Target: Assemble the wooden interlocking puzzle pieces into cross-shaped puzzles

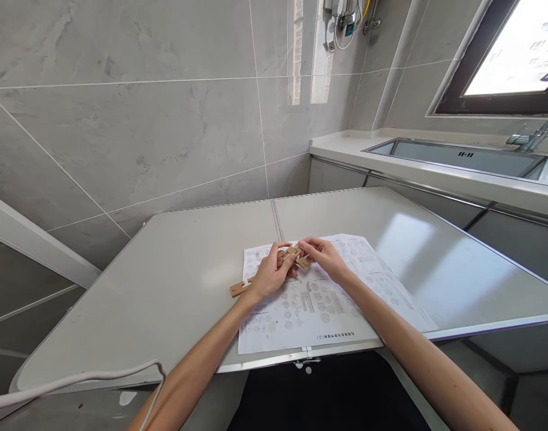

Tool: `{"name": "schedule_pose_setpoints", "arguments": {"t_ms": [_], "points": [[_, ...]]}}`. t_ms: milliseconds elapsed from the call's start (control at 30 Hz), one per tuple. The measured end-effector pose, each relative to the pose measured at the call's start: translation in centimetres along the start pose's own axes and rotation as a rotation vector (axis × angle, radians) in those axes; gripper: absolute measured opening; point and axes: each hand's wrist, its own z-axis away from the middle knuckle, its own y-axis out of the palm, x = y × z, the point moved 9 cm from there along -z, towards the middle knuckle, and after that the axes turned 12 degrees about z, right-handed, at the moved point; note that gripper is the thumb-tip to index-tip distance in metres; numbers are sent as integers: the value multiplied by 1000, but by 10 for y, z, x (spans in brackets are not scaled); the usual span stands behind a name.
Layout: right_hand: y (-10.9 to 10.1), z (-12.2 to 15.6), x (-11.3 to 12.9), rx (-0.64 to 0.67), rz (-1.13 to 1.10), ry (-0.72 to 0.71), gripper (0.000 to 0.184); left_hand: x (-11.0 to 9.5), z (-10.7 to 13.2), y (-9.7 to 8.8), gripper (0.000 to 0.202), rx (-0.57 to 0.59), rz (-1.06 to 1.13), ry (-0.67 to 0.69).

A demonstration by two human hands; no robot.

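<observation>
My left hand and my right hand meet over a printed instruction sheet on a grey table. Both pinch small notched wooden puzzle pieces that are held together between the fingertips, just above the sheet. Another notched wooden piece lies flat on the table at the sheet's left edge, beside my left wrist.
A grey tiled wall rises behind the table. To the right runs a counter with a steel sink and a tap under a window. A white cable crosses the near left corner.
</observation>
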Motion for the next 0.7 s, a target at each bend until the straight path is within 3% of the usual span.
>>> {"name": "schedule_pose_setpoints", "arguments": {"t_ms": [400, 700], "points": [[2, 1, 0, 44, -48, 6, 44, -19, 6, -7, 39, -107, -157, 115], [3, 1, 3, 31, -5, -10, 45, -16, 1, -11, 34, -123, -19, 108]]}}
